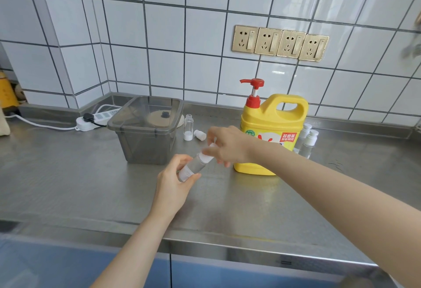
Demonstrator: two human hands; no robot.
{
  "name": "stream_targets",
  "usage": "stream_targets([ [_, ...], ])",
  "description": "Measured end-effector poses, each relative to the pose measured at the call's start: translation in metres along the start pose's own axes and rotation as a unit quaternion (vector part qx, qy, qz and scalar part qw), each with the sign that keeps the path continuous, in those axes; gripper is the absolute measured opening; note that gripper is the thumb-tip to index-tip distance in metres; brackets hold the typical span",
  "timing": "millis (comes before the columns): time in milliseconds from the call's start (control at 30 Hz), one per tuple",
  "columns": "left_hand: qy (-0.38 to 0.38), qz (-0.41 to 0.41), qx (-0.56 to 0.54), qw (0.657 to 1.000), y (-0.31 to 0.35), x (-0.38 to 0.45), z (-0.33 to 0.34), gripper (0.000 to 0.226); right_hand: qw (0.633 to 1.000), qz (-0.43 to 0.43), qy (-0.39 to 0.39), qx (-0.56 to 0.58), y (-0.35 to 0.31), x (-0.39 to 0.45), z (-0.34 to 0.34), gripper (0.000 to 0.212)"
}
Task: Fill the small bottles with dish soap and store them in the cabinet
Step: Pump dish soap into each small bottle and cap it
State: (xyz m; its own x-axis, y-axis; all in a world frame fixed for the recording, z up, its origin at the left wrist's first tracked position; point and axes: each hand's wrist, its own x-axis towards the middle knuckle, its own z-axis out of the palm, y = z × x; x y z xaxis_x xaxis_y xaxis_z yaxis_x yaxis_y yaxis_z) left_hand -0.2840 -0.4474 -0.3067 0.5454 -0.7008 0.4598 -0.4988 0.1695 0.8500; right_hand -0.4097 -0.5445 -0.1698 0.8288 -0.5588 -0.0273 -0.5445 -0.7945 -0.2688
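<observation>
Head view: left hand (174,175) is pinching small bottle (193,166) base, right hand (224,145) fingers are gripping its cap (206,157); likely unscrewing. Next: pumping from soap jug (271,128).

Steel countertop (68,174) carries all | smoky lidded plastic bin (145,128) centre-left | white power strip (95,118) left of bin, by wall | uncapped clear small bottle (188,127) upright just right of bin | white cap (200,134) lying beside it | yellow pump jug of dish soap (272,128) further right | two capped small bottles (307,139) right of jug, partly behind it.
</observation>
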Motion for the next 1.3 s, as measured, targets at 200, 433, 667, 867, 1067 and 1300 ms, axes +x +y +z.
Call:
stream_targets([
  [200,-0.001,-0.006,-0.011,1.000,-0.002,0.001,0.001,0.035,1.000,0.003,-0.009,0.008,0.001,0.001,-0.001,0.033],
  [433,-0.016,-0.012,0.005,1.000,-0.007,0.002,0.002,0.033,0.997,-0.013,-0.006,-0.070,-0.003,0.004,0.004,0.031],
  [667,0.035,0.010,0.051,0.998,-0.004,0.002,0.000,0.029,0.986,0.115,0.029,0.118,-0.020,0.019,0.022,0.030],
  [867,0.057,-0.013,0.026,0.998,0.000,0.001,0.001,0.031,0.954,0.108,0.079,0.267,-0.016,0.015,0.037,0.023],
  [1067,-0.091,-0.005,0.024,0.996,0.011,-0.003,0.012,0.022,0.933,0.125,0.159,0.296,0.003,-0.019,0.043,0.021],
  [1300,-0.122,-0.024,0.037,0.992,0.027,0.002,0.031,0.020,0.892,0.213,0.202,0.345,0.055,-0.075,0.028,0.030],
])
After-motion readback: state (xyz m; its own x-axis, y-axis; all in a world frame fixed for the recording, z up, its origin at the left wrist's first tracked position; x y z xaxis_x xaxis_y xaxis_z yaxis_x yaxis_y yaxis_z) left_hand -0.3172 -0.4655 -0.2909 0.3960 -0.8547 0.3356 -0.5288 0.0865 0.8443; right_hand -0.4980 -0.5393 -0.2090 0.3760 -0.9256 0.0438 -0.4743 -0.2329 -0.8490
